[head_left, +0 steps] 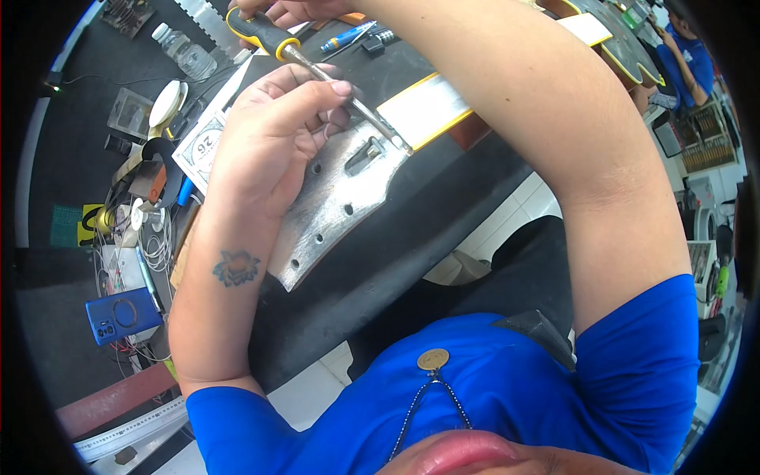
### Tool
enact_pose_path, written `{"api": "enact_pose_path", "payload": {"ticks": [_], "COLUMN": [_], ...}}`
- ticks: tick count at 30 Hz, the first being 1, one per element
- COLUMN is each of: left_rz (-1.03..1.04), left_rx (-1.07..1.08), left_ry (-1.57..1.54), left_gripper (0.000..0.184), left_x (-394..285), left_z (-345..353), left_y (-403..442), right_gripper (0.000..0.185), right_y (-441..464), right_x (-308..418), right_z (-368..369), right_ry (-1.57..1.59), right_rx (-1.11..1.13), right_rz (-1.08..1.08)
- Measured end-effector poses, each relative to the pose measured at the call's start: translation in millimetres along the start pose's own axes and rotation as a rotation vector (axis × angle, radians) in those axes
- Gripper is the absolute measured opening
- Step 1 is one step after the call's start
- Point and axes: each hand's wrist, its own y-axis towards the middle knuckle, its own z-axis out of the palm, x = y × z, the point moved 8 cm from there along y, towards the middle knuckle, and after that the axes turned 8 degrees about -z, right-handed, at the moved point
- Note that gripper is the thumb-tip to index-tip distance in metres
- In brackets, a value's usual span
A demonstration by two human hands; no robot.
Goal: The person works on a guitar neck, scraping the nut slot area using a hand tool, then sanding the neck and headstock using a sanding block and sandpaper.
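A screwdriver with a yellow and black handle slants down across the guitar headstock. Its tip is at the headstock's junction with the neck, whose face is white with yellow edges. My left hand is closed, thumb and fingers pinching the metal shaft, with the wrist over the headstock. At the top edge, my right hand has its fingers round the handle's end, partly cut off by the frame. The headstock has a row of holes and a slot near the tip.
Left of my arm lie a water bottle, tangled cables, a blue phone and a metal ruler. Pens sit beyond the headstock on the black table. Another person in blue is at the upper right.
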Motion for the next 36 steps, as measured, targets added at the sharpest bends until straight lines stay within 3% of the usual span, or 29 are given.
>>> {"api": "enact_pose_path", "payload": {"ticks": [25, 36], "left_rz": [0.013, -0.001], "left_rx": [-0.069, -0.064], "left_ry": [-0.076, -0.053], "left_gripper": [0.02, 0.023], "left_x": [0, 1], "left_z": [1, 1], "left_y": [-2, -2], "right_gripper": [0.007, 0.012], "right_y": [-17, -11], "right_x": [7, 2], "right_z": [13, 17], "right_ry": [-0.069, -0.057], "right_rx": [-0.098, 0.02], "right_rz": [0.061, 0.054]}}
